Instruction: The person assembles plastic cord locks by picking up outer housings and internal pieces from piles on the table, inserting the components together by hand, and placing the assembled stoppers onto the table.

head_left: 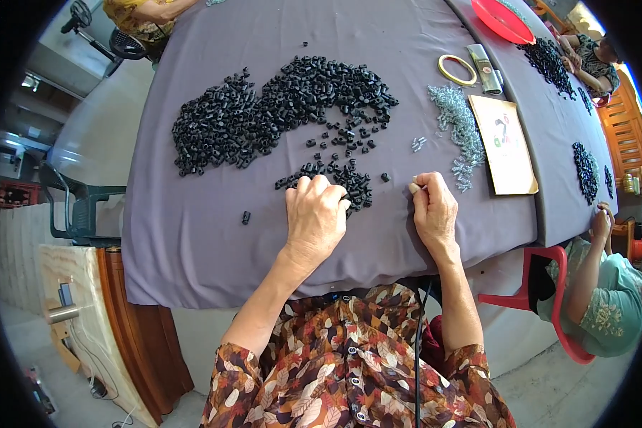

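My left hand (315,217) is curled over the near edge of a small heap of black plastic caps (355,187). Its fingertips are down among the pieces, and whatever they grip is hidden beneath the knuckles. To the right, my right hand (435,212) is closed in a pinch just above the cloth, and what it holds, if anything, is too small to make out. Beyond both hands spreads a much larger heap of black caps (264,114). A pile of small clear plastic pieces (458,121) lies past my right hand, with a few strays (418,144) beside it.
A grey cloth (192,235) covers the table. At the right lie a brown paper sheet (503,146), a yellow tape roll (456,70), a green packet (485,69) and a red basin (503,20). Other people sit around, one on a red chair (528,285).
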`<control>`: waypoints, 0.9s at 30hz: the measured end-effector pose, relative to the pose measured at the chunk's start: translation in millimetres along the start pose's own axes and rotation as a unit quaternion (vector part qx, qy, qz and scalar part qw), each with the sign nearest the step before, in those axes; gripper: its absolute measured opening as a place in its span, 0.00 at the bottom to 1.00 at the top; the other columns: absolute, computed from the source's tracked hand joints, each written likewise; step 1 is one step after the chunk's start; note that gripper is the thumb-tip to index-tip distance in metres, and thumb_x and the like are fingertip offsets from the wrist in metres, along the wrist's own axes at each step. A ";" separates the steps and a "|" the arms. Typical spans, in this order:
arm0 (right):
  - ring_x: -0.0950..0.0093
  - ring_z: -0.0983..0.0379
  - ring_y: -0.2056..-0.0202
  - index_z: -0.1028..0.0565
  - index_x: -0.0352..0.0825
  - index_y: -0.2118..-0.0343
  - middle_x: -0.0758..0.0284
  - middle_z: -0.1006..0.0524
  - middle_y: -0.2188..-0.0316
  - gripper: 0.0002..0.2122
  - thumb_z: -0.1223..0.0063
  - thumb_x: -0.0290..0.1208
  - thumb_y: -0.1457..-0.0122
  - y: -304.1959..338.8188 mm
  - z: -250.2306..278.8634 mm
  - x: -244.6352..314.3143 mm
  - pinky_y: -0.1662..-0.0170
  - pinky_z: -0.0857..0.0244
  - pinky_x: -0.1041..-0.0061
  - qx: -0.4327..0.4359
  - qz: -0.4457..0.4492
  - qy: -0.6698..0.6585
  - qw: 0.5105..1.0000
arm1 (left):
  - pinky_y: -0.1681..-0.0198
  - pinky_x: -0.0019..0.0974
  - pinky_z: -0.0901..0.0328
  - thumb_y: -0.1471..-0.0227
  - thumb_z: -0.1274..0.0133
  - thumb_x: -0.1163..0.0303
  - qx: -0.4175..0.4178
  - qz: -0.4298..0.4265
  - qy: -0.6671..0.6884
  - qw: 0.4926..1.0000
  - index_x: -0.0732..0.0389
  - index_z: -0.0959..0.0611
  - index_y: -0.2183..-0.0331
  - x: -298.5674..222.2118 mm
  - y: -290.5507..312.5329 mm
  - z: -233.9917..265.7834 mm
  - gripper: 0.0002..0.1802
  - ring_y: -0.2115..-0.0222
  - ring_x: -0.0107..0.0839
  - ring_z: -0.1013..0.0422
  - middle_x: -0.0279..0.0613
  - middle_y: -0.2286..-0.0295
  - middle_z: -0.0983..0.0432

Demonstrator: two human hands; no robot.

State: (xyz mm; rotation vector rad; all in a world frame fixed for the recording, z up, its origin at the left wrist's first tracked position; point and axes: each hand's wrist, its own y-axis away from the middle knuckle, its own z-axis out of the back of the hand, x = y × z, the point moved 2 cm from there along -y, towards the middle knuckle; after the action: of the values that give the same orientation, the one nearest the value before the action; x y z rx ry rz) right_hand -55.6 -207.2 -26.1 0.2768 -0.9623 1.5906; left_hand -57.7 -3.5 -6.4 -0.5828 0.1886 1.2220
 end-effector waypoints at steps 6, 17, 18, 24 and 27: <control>0.64 0.30 0.73 0.32 0.32 0.72 0.62 0.30 0.74 0.05 0.52 0.17 0.52 -0.7 0.3 -1.9 0.69 0.36 0.71 -0.002 0.010 -0.013 1.000 | 0.65 0.39 0.42 0.60 0.45 0.70 0.046 0.028 -0.031 0.998 0.57 0.20 0.74 -2.5 -7.7 -7.4 0.05 0.69 0.36 0.34 0.36 0.75 0.29; 0.64 0.29 0.72 0.31 0.32 0.71 0.63 0.30 0.72 0.05 0.51 0.18 0.52 -0.8 2.4 2.1 0.69 0.35 0.72 0.000 0.027 -0.015 1.000 | 0.64 0.39 0.44 0.56 0.48 0.71 0.045 0.034 -0.028 0.998 0.57 0.24 0.74 -0.8 -4.7 -6.6 0.03 0.68 0.37 0.36 0.36 0.73 0.31; 0.64 0.30 0.72 0.31 0.32 0.71 0.62 0.30 0.72 0.05 0.51 0.18 0.52 -1.1 2.3 2.7 0.69 0.35 0.72 -0.001 0.026 -0.021 0.999 | 0.64 0.39 0.44 0.56 0.48 0.71 0.044 0.035 -0.029 0.998 0.57 0.24 0.74 0.5 -3.7 -4.3 0.03 0.68 0.37 0.36 0.36 0.73 0.31; 0.67 0.30 0.73 0.31 0.30 0.70 0.61 0.29 0.73 0.04 0.52 0.17 0.50 3.0 0.0 6.9 0.69 0.36 0.75 0.011 0.016 -0.106 0.994 | 0.61 0.40 0.42 0.54 0.50 0.77 -0.035 0.050 0.192 0.980 0.62 0.28 0.72 -3.4 1.9 12.2 0.04 0.68 0.41 0.38 0.40 0.74 0.34; 0.74 0.31 0.73 0.31 0.29 0.70 0.64 0.29 0.74 0.04 0.52 0.16 0.49 9.9 -6.3 20.6 0.68 0.36 0.79 0.040 -0.020 -0.202 0.978 | 0.71 0.33 0.36 0.51 0.53 0.79 0.042 0.144 0.389 0.909 0.65 0.29 0.69 -14.7 8.5 5.9 0.04 0.75 0.33 0.32 0.42 0.74 0.30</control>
State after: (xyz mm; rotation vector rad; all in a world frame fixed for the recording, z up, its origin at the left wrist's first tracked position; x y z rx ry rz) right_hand -68.2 -187.8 -20.8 0.6907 -1.1932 1.5690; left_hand -71.6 -10.8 2.3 -0.9711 1.0274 1.1956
